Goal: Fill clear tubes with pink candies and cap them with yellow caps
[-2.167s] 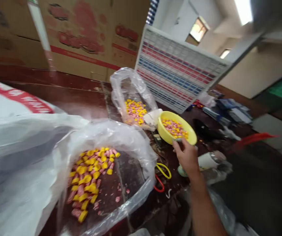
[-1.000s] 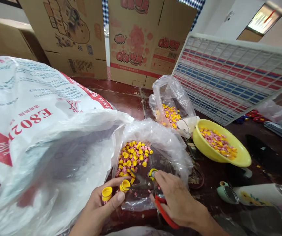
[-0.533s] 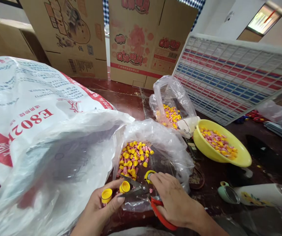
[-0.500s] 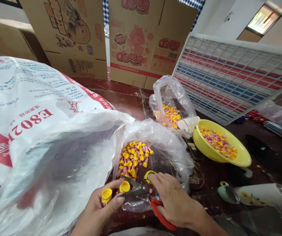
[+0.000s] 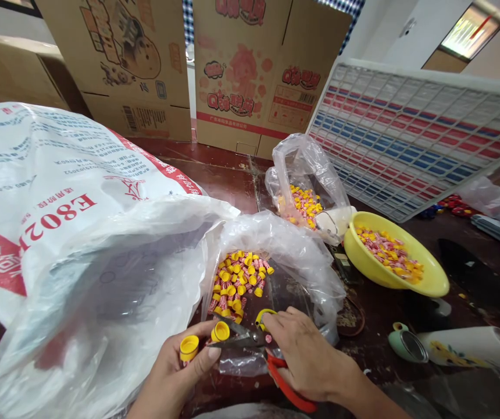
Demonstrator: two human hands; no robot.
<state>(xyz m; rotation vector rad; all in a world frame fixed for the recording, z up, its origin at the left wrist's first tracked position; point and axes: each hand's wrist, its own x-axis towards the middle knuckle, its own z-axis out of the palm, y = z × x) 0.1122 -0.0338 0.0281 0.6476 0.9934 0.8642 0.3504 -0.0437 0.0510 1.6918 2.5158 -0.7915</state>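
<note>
My left hand [image 5: 184, 361] is closed around small yellow-capped pieces; one yellow cap [image 5: 189, 347] sits between thumb and palm, and another yellow cap [image 5: 220, 331] shows at the fingertips. My right hand [image 5: 306, 352] grips the scissors [image 5: 291, 384], which have red and yellow handles. Their parted blades lie on either side of the cap at my left fingertips. Just beyond the blades, a clear plastic bag [image 5: 276, 233] holds a heap of small pink-and-white pieces with yellow caps [image 5: 239, 279]. My left fingers partly hide what lies below the caps.
A large white sack [image 5: 58, 174] lies open-mouthed at left. Behind the near bag stand another clear bag [image 5: 306, 169] of pieces and a yellow bowl [image 5: 433, 273]. A white wire rack [image 5: 407, 128] leans at right, near a flowered bottle [image 5: 463, 347]. Cardboard boxes [image 5: 250, 75] stand behind.
The scissor blades have closed slightly around the cap at my left fingertips. Both hands stay in nearly the same place, and the view has shifted very slightly.
</note>
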